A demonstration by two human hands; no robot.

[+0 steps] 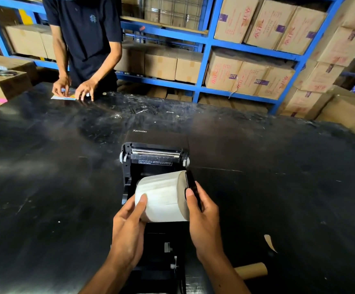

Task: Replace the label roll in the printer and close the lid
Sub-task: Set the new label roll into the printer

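Head view — label roll (pixel 161 196) over open printer (pixel 154 158)

Single head-worn wide-angle view, looking forward and down across a scuffed black worktable (pixel 45 187), close above both hands, toward blue steel shelving (pixel 206 41).

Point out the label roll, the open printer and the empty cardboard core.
label roll (pixel 161 196): head view, on its white outer wrap.
printer (pixel 155 158): head view, on the bar at its far end.
cardboard core (pixel 251 270): head view, on its side.
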